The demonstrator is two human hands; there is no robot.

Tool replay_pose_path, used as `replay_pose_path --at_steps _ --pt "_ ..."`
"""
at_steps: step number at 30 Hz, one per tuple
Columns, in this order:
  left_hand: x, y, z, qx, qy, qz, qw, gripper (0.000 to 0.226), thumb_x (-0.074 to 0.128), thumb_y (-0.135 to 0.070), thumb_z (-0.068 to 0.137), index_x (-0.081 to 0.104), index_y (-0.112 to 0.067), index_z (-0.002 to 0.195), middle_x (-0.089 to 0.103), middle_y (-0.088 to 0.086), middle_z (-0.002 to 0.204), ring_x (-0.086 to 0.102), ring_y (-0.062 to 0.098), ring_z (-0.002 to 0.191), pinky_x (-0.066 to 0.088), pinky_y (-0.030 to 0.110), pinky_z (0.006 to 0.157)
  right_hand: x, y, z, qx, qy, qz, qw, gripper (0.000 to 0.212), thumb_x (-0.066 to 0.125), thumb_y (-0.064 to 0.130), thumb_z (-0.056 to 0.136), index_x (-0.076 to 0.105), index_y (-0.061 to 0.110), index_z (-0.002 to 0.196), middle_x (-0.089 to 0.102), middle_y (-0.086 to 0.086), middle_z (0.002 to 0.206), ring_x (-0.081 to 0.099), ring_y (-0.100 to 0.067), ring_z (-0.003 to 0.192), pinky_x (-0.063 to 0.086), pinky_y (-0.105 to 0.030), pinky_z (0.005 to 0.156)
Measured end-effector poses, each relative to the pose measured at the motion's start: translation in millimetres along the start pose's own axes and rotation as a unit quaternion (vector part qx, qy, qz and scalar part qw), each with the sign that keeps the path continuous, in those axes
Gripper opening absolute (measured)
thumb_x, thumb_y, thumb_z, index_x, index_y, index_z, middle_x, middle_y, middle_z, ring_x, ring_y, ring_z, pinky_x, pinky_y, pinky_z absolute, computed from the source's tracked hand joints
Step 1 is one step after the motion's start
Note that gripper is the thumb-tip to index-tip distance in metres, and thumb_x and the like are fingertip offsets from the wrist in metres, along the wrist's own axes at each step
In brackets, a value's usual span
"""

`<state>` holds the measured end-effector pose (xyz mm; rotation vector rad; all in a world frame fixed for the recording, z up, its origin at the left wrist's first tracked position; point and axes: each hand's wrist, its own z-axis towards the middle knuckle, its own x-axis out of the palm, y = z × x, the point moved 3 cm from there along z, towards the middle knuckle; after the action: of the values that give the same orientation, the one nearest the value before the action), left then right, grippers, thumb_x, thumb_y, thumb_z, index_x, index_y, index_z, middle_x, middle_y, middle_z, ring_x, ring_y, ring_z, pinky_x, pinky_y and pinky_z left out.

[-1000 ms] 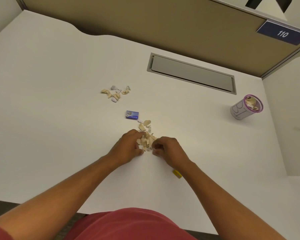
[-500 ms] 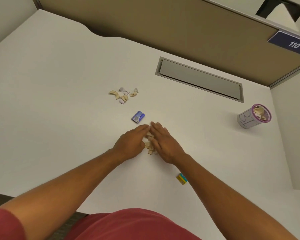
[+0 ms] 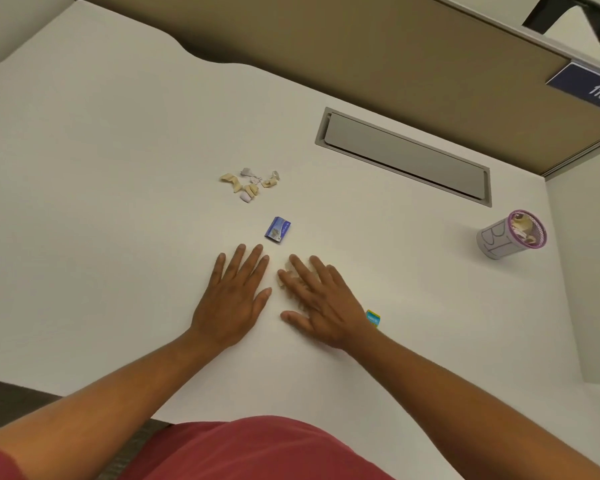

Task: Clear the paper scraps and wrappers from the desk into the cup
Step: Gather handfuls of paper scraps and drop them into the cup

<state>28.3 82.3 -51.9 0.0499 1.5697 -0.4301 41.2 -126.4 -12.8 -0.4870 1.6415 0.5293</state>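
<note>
My left hand [image 3: 235, 296] lies flat on the white desk [image 3: 101, 220], fingers spread, holding nothing. My right hand [image 3: 317, 299] lies flat beside it, covering a pile of tan paper scraps [image 3: 286, 274] that peeks out at its fingers. A blue wrapper [image 3: 278, 230] sits just beyond my fingertips. Farther back lies a small cluster of tan and white scraps [image 3: 250, 183]. A yellow and teal wrapper [image 3: 373, 318] shows by my right wrist. The cup [image 3: 511, 234], white with a purple rim, stands far right with scraps inside.
A grey recessed cable tray [image 3: 404, 155] runs along the back of the desk. A brown partition [image 3: 326, 39] rises behind it, with a blue "110" sign [image 3: 593, 90]. A white side wall [image 3: 589, 271] stands right of the cup.
Both hands went from pinching at the scrap pile to lying flat and apart, the right one over the pile. The blue wrapper has turned and shifted slightly.
</note>
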Motion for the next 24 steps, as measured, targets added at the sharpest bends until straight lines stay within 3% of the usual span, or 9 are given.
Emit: replay_pose_path --at_steps 3,7,13,15,17,18,20,22,24 --pt "4 1 3 -0.008 0.008 0.022 1.0 0.066 0.02 -0.05 0.11 0.022 -0.016 0.167 0.016 0.004 0.177 0.012 0.027 0.164 0.016 0.056 0.131 -2 -2 15 0.005 0.005 -0.072 0.997 0.064 0.031 0.063 0.101 0.045 0.02 0.147 0.043 -0.008 0.156 0.051 -0.036 0.121 0.049 -0.045 0.087" --pt "6 1 2 -0.006 0.003 0.036 0.999 0.066 0.016 -0.049 0.11 0.021 -0.016 0.167 0.014 0.005 0.177 0.01 0.026 0.164 0.014 0.055 0.132 -8 -4 29 -0.009 0.012 -0.08 0.997 0.034 0.032 0.04 0.106 0.052 0.016 0.118 0.052 -0.007 0.121 0.053 -0.029 0.089 0.049 -0.043 0.055" --pt "4 0 3 -0.004 -0.007 0.03 1.0 0.066 0.017 -0.049 0.11 0.022 -0.015 0.167 0.016 0.005 0.177 0.012 0.027 0.164 0.016 0.055 0.131 -6 -6 35 0.043 0.059 -0.062 0.995 0.024 0.033 0.025 0.106 0.05 0.011 0.117 0.049 -0.008 0.115 0.051 -0.029 0.08 0.047 -0.042 0.054" --pt "4 0 2 -0.002 -0.008 0.033 0.999 0.066 0.016 -0.049 0.11 0.022 -0.015 0.167 0.016 0.006 0.177 0.011 0.028 0.164 0.016 0.056 0.131 -8 -9 37 0.094 0.044 -0.021 0.994 0.02 0.035 0.022 0.106 0.049 0.01 0.113 0.049 -0.009 0.111 0.053 -0.032 0.079 0.043 -0.041 0.055" --pt "3 -1 2 -0.002 -0.005 0.031 1.0 0.066 0.019 -0.049 0.11 0.026 -0.015 0.166 0.019 0.007 0.176 0.013 0.028 0.164 0.017 0.057 0.131 -10 -14 35 0.166 -0.009 0.09 0.982 0.014 0.038 0.017 0.104 0.049 0.008 0.105 0.052 -0.01 0.105 0.056 -0.034 0.078 0.044 -0.04 0.059" --pt "3 -1 2 -0.001 -0.004 0.03 1.0 0.065 0.021 -0.048 0.11 0.029 -0.014 0.165 0.021 0.007 0.175 0.015 0.028 0.164 0.018 0.058 0.13 -11 -19 32 0.219 -0.049 0.184 0.957 0.014 0.039 0.015 0.104 0.05 0.008 0.1 0.055 -0.01 0.099 0.059 -0.033 0.077 0.047 -0.04 0.062" --pt "2 -3 2 0.006 -0.006 0.035 0.999 0.063 0.024 -0.045 0.109 0.036 -0.012 0.162 0.027 0.008 0.173 0.019 0.028 0.163 0.019 0.059 0.129 -15 -31 25 0.341 -0.115 0.407 0.84 0.021 0.043 0.017 0.103 0.049 0.009 0.084 0.058 -0.007 0.081 0.061 -0.023 0.068 0.048 -0.035 0.06" --pt "0 -7 3 0.019 -0.015 0.039 0.999 0.061 0.027 -0.042 0.109 0.043 -0.01 0.158 0.033 0.01 0.171 0.024 0.03 0.161 0.021 0.061 0.129 -17 -46 17 0.44 -0.132 0.593 0.661 0.025 0.046 0.017 0.099 0.048 0.014 0.075 0.049 -0.004 0.067 0.045 -0.018 0.054 0.036 -0.028 0.047" --pt "-3 -20 7 0.037 -0.031 0.028 0.998 0.059 0.031 -0.039 0.108 0.049 -0.008 0.155 0.04 0.012 0.167 0.029 0.031 0.159 0.023 0.061 0.127 -16 -62 5 0.465 -0.101 0.758 0.445 0.02 0.051 0.013 0.096 0.052 0.015 0.076 0.045 -0.004 0.066 0.033 -0.015 0.051 0.022 -0.023 0.039"
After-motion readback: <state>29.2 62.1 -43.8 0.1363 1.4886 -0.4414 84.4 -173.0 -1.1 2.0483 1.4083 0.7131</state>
